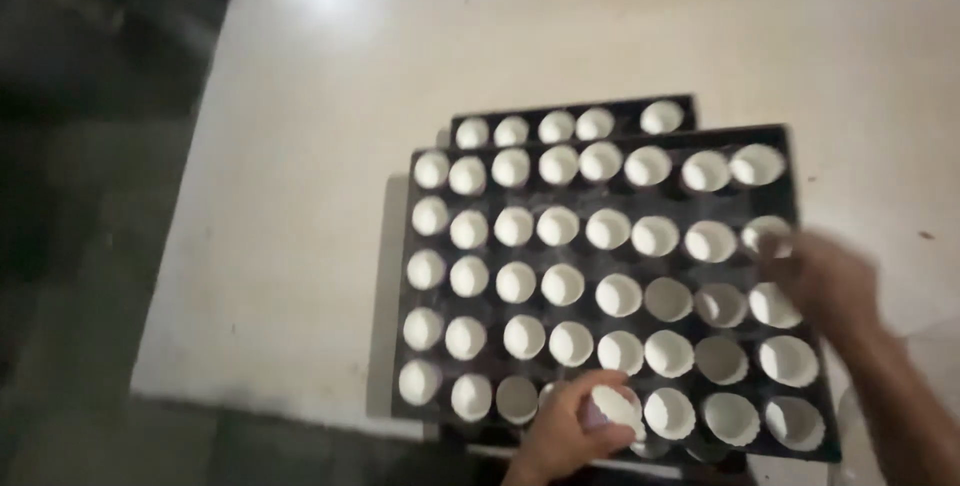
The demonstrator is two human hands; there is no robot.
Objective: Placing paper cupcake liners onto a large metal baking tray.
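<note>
The left hand [570, 436] comes up from the bottom edge of the view with its fingers closed around a white paper baking cup [615, 408], held at the near edge of a black tray [600, 251], over the bottom row just right of the middle. The right hand [825, 281] reaches in from the right and is blurred; it lies over the right side of the tray, with its fingertips at a white cup [768, 234] in the second row from the far side. Whether it is gripping that cup or only touching it cannot be told.

The tray holds five rows of white cups, about eight to a row, so nearly every hollow shows white; the spot under the left hand is hidden. A second black tray [575, 121] lies beneath the first, sticking out at the far side, and five cups show on its exposed strip.

Both trays rest on a pale surface [330, 146]. The front tray's near edge hangs at or just past the near edge of the surface. The surface runs wide and bare to the left and far side; a dark floor [80, 246] lies beyond its left edge.
</note>
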